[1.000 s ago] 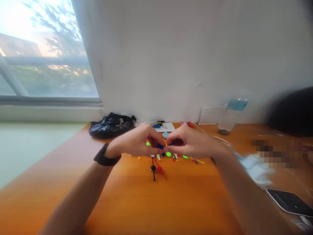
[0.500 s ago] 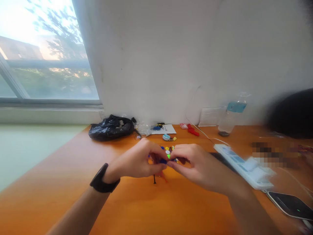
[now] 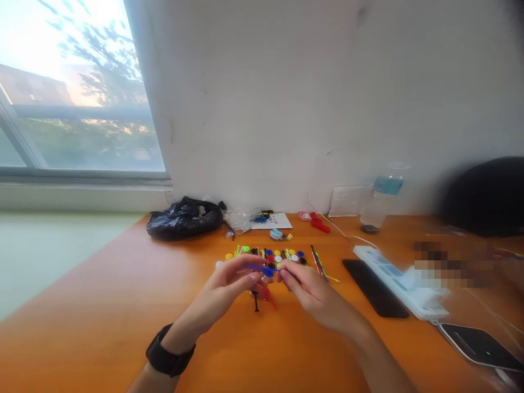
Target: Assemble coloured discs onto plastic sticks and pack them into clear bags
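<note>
A blue plastic piece (image 3: pixel 268 271), a thin stick with a round disc, is held up over the table. My right hand (image 3: pixel 313 284) pinches its right end between thumb and fingertips. My left hand (image 3: pixel 227 286) wears a black wrist strap and has its fingers and thumb closed loosely around the stick's left part. Below and behind the hands lie several coloured round discs (image 3: pixel 278 259) in rows, partly hidden by my fingers. A black stick (image 3: pixel 256 303) and a blurred red piece (image 3: pixel 268 296) lie just in front of them.
Several coloured sticks (image 3: pixel 318 263) lie right of the discs. Further right are a black phone (image 3: pixel 374 289), a white power strip (image 3: pixel 397 278) and a charging pad (image 3: pixel 478 344). A black plastic bag (image 3: pixel 184 218) and a bottle (image 3: pixel 376 204) stand near the wall. Another person's head (image 3: pixel 485 196) is at right.
My hands have drawn slightly apart, and the blue piece now shows between them. More of the discs, the sticks and the phone are visible. The view has shifted slightly.
</note>
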`<state>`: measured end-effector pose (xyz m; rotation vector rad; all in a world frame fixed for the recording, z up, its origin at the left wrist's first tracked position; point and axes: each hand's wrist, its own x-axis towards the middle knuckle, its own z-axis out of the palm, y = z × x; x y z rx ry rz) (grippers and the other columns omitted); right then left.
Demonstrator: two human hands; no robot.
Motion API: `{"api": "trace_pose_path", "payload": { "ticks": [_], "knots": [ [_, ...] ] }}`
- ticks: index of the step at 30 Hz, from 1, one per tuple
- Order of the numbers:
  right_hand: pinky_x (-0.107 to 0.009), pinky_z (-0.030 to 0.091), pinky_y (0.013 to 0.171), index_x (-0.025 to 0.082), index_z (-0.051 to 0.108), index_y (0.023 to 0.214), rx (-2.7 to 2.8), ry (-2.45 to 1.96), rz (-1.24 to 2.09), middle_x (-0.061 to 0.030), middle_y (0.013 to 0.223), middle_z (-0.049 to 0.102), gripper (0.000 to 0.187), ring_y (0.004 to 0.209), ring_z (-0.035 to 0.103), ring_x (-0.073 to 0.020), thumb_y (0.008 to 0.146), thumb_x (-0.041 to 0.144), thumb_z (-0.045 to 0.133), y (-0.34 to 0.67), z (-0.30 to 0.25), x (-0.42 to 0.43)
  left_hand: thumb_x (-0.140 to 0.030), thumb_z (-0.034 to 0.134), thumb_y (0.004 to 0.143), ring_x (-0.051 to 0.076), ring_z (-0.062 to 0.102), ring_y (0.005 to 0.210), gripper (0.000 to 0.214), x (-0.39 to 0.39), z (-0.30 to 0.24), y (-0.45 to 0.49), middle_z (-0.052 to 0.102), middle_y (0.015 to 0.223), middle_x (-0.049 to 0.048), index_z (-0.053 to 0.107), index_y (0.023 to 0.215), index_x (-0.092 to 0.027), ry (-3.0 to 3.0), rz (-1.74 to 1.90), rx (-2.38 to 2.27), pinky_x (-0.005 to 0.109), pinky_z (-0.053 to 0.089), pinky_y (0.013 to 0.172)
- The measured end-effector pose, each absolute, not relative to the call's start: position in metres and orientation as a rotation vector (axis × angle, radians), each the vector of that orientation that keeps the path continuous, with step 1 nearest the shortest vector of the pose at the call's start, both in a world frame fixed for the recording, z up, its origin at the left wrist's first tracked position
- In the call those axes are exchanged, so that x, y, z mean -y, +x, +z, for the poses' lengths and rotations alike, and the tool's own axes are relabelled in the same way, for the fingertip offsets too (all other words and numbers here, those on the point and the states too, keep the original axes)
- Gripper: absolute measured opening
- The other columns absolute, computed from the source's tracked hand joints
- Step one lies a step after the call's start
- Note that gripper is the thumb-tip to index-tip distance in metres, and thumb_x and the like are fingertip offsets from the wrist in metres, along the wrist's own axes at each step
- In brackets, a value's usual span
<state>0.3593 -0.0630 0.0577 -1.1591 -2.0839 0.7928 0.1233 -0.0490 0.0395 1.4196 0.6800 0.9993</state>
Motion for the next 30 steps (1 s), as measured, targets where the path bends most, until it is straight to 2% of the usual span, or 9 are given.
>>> {"api": "trace_pose_path", "payload": {
  "ticks": [5,12,16,18,21,23,25,27,30],
  "knots": [
    [-0.029,0.041,0.075,0.022,0.06,0.098,2.023,-1.099,0.808,-0.0007,0.088,0.06,0.035,0.08,0.054,-0.0179,0.112,0.047,0.04,0.351,0.066,0.062,-0.037,0.077,0.093,0.025,0.072,0.117,0.035,0.048,0.039,0.138,0.074,0.127,0.0106,0.069,0.124,-0.021,1.367,1.115,-0.628,0.038,0.057,0.104],
    [-0.031,0.045,0.079,0.022,0.065,0.099,2.0,-1.039,0.887,-0.0028,0.093,0.064,0.034,0.087,0.058,-0.0198,0.11,0.049,0.047,0.356,0.043,0.053,-0.039,0.073,0.096,0.023,0.072,0.112,0.026,0.04,0.033,0.142,0.076,0.118,0.0091,0.07,0.112,-0.019,1.428,1.176,-0.678,0.034,0.057,0.102],
    [-0.033,0.048,0.09,0.024,0.066,0.113,1.784,-1.038,0.952,-0.0054,0.111,0.066,0.033,0.101,0.06,-0.0219,0.105,0.054,0.055,0.356,0.024,0.038,-0.04,0.074,0.095,0.023,0.072,0.108,0.03,0.036,0.023,0.136,0.076,0.115,0.01,0.07,0.116,-0.019,1.473,1.163,-0.688,0.035,0.058,0.099],
    [-0.032,0.048,0.083,0.024,0.065,0.121,1.623,-1.041,1.036,-0.0058,0.11,0.064,0.039,0.095,0.059,-0.0205,0.103,0.058,0.056,0.353,0.019,0.032,-0.04,0.076,0.094,0.024,0.072,0.109,0.03,0.035,0.019,0.134,0.076,0.113,0.0106,0.072,0.114,-0.017,1.493,1.156,-0.714,0.035,0.058,0.099],
    [-0.028,0.039,0.064,0.025,0.062,0.125,1.455,-0.968,1.278,-0.001,0.091,0.057,0.045,0.071,0.049,-0.0148,0.1,0.063,0.058,0.352,0.017,0.029,-0.04,0.077,0.093,0.024,0.073,0.107,0.029,0.034,0.016,0.132,0.077,0.111,0.0103,0.073,0.11,-0.017,1.517,1.174,-0.755,0.036,0.058,0.098],
    [-0.027,0.031,0.058,0.024,0.065,0.116,1.399,-0.906,1.432,0.0014,0.082,0.052,0.045,0.062,0.04,-0.0123,0.099,0.065,0.058,0.354,0.018,0.031,-0.04,0.077,0.092,0.025,0.073,0.107,0.028,0.033,0.016,0.133,0.077,0.112,0.0103,0.074,0.109,-0.018,1.537,1.203,-0.779,0.036,0.058,0.099],
    [-0.028,0.024,0.055,0.019,0.068,0.087,1.406,-0.876,1.57,0.002,0.068,0.048,0.053,0.056,0.034,-0.0115,0.1,0.068,0.053,0.359,0.019,0.032,-0.041,0.076,0.093,0.025,0.073,0.107,0.028,0.032,0.016,0.134,0.078,0.112,0.0106,0.074,0.108,-0.017,1.56,1.213,-0.81,0.035,0.058,0.099],
    [-0.031,0.021,0.054,0.017,0.053,0.053,1.436,-0.852,1.651,0.002,0.053,0.036,0.072,0.052,0.029,-0.0118,0.101,0.071,0.047,0.364,0.019,0.033,-0.041,0.076,0.093,0.025,0.073,0.107,0.028,0.032,0.016,0.134,0.078,0.112,0.0108,0.074,0.107,-0.017,1.573,1.221,-0.849,0.035,0.057,0.099],
    [-0.033,0.022,0.055,0.019,0.038,0.042,1.381,-0.855,1.568,0.0019,0.048,0.028,0.078,0.052,0.029,-0.0125,0.101,0.07,0.045,0.369,0.02,0.031,-0.042,0.076,0.093,0.025,0.073,0.108,0.029,0.03,0.013,0.133,0.078,0.113,0.011,0.074,0.108,-0.017,1.568,1.243,-0.883,0.035,0.057,0.099]
  ]
}}
